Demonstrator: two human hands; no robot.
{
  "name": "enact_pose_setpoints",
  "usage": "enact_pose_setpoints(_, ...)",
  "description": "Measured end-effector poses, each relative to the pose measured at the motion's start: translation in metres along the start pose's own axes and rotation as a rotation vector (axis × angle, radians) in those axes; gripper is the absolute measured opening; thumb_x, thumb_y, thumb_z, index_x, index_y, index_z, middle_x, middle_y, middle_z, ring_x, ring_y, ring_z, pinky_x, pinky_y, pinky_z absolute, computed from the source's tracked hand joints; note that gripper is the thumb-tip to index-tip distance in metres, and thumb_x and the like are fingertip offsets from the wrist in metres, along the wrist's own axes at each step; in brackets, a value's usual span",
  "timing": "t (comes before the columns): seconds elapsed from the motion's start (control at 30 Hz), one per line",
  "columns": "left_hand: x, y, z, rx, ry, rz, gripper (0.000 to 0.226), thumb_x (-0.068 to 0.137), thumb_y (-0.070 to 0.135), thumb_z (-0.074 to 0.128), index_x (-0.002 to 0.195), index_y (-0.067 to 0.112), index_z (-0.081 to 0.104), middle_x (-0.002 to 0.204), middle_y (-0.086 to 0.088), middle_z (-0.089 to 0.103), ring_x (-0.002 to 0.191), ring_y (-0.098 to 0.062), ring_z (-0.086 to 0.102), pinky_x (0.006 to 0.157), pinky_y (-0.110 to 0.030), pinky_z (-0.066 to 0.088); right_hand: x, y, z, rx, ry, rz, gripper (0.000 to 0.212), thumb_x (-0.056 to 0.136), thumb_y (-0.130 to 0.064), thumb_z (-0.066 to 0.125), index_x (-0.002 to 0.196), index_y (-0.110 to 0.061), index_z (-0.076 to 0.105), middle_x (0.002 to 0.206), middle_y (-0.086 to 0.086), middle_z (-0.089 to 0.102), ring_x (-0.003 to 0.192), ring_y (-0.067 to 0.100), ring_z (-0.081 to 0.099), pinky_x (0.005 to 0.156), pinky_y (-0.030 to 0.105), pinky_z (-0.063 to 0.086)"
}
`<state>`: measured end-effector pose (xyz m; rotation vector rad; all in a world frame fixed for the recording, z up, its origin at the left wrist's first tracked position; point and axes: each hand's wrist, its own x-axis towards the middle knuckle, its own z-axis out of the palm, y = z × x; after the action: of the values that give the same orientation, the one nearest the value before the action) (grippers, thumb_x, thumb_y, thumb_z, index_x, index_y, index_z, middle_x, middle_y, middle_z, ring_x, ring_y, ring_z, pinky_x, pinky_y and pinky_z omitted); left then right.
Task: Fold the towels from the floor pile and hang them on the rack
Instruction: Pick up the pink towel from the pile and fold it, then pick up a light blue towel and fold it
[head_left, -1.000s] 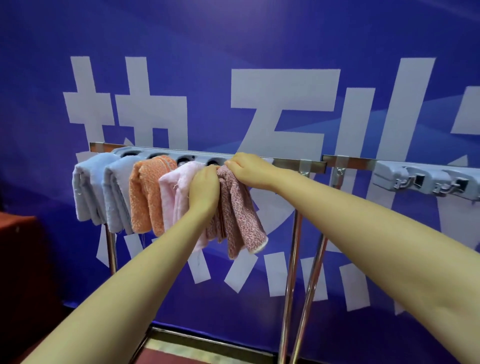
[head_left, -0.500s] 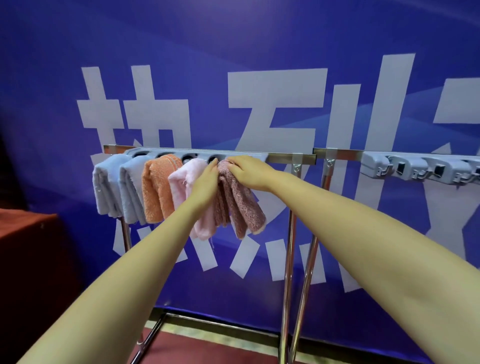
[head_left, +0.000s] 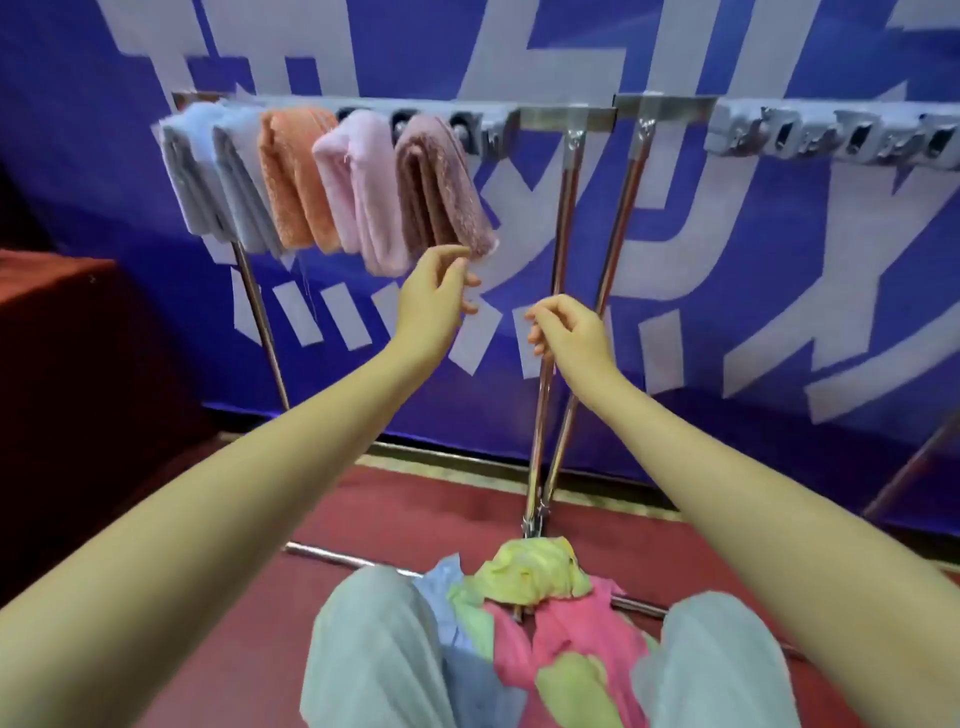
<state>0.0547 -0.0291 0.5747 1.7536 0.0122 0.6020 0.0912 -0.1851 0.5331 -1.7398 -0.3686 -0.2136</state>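
Several folded towels hang on the metal rack: two pale blue towels, an orange towel, a light pink towel and a dusty pink towel at the right end. My left hand hovers just below the dusty pink towel, fingers loosely curled and empty. My right hand hangs in front of the rack's uprights, also loosely curled and empty. A floor pile of yellow-green, pink and blue towels lies between my knees.
A second rack section with grey clips extends to the right. The rack's uprights and base bar stand on red carpet. A blue banner covers the wall behind. A dark red block sits at the left.
Both hands let go of the dusty pink towel and dropped below the rail. The view tilted down, bringing the floor pile and my knees into sight.
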Motion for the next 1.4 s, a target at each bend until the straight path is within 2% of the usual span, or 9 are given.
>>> enact_pose_setpoints(0.23, -0.122, -0.177, 0.057, 0.148, -0.275, -0.424, 0.022, 0.091, 0.009, 0.058, 0.072, 0.019, 0.062, 0.066, 0.003, 0.061, 0.054, -0.006, 0.053, 0.057, -0.023, 0.042, -0.154, 0.211, -0.008, -0.072, -0.043, 0.711, 0.024, 0.09, -0.002, 0.047, 0.07, -0.01, 0.058, 0.057, 0.003, 0.052, 0.037, 0.003, 0.045, 0.038, 0.015, 0.031)
enact_pose_setpoints(0.4, -0.189, -0.272, 0.078, 0.206, -0.358, -0.72, 0.019, 0.094, 0.0, 0.047, 0.083, 0.006, 0.062, 0.068, -0.001, 0.057, 0.048, 0.0, 0.054, 0.045, -0.01, 0.037, -0.238, 0.313, -0.018, -0.122, -0.036, 1.033, 0.029, 0.091, -0.003, 0.048, 0.064, -0.013, 0.056, 0.056, 0.004, 0.052, 0.038, 0.006, 0.045, 0.036, 0.015, 0.03)
enact_pose_setpoints(0.6, -0.227, -0.378, 0.084, 0.425, -0.528, -0.873, 0.02, 0.092, 0.007, 0.047, 0.093, 0.005, 0.067, 0.099, -0.014, 0.069, 0.095, -0.031, 0.064, 0.082, -0.036, 0.05, -0.283, 0.396, -0.016, -0.176, 0.003, 1.281, 0.019, 0.088, -0.001, 0.051, 0.073, -0.01, 0.06, 0.057, 0.006, 0.053, 0.048, 0.016, 0.044, 0.034, 0.015, 0.03)
enact_pose_setpoints(0.8, -0.247, -0.441, 0.072, 0.678, -0.701, -0.843, 0.032, 0.095, 0.008, 0.045, 0.12, 0.007, 0.064, 0.124, -0.013, 0.062, 0.114, -0.029, 0.057, 0.091, -0.03, 0.041, -0.285, 0.448, 0.032, -0.294, -0.239, 1.202, 0.029, 0.087, -0.006, 0.051, 0.059, -0.013, 0.056, 0.058, 0.004, 0.054, 0.055, 0.017, 0.048, 0.053, 0.025, 0.036)
enact_pose_setpoints(1.0, -0.25, -0.492, 0.071, 0.638, -0.602, -0.944, 0.031, 0.093, 0.007, 0.048, 0.122, 0.007, 0.061, 0.12, -0.019, 0.06, 0.11, -0.032, 0.058, 0.09, -0.032, 0.044, -0.273, 0.495, 0.097, -0.503, -0.593, 1.011, 0.039, 0.087, -0.007, 0.048, 0.051, -0.022, 0.041, 0.069, 0.007, 0.052, 0.072, 0.02, 0.047, 0.063, 0.031, 0.036)
enact_pose_setpoints(1.13, -0.249, -0.515, 0.064, 0.708, -0.741, -0.869, 0.038, 0.093, 0.01, 0.048, 0.13, 0.009, 0.056, 0.124, -0.018, 0.055, 0.109, -0.036, 0.058, 0.092, -0.036, 0.045, -0.275, 0.518, 0.13, -0.561, -0.627, 1.0, 0.014, 0.088, -0.019, 0.054, 0.086, -0.008, 0.063, 0.092, 0.013, 0.066, 0.082, 0.026, 0.058, 0.068, 0.032, 0.04)
enact_pose_setpoints(1.2, -0.247, -0.522, 0.06, 0.734, -0.829, -0.781, 0.04, 0.093, 0.016, 0.046, 0.131, 0.008, 0.055, 0.125, -0.018, 0.054, 0.113, -0.034, 0.054, 0.091, -0.036, 0.043, -0.275, 0.527, 0.144, -0.578, -0.637, 0.993, 0.027, 0.085, -0.027, 0.06, 0.104, -0.008, 0.062, 0.105, 0.011, 0.066, 0.094, 0.029, 0.061, 0.073, 0.032, 0.044)
enact_pose_setpoints(1.3, -0.245, -0.53, 0.054, 0.719, -0.863, -0.705, 0.051, 0.084, 0.026, 0.037, 0.123, 0.005, 0.061, 0.116, -0.019, 0.057, 0.108, -0.035, 0.054, 0.087, -0.036, 0.043, -0.271, 0.531, 0.156, -0.737, -0.671, 0.929, 0.031, 0.086, -0.034, 0.059, 0.104, -0.009, 0.064, 0.107, 0.011, 0.065, 0.1, 0.031, 0.06, 0.08, 0.034, 0.047)
enact_pose_setpoints(1.4, -0.239, -0.534, 0.055, 0.716, -0.805, -0.698, 0.031, 0.093, 0.013, 0.045, 0.116, 0.005, 0.064, 0.113, -0.018, 0.059, 0.104, -0.035, 0.056, 0.087, -0.04, 0.046, -0.262, 0.515, 0.152, -0.768, -0.622, 0.847, 0.032, 0.096, -0.033, 0.047, 0.103, -0.006, 0.062, 0.103, 0.014, 0.066, 0.096, 0.03, 0.061, 0.077, 0.032, 0.042)
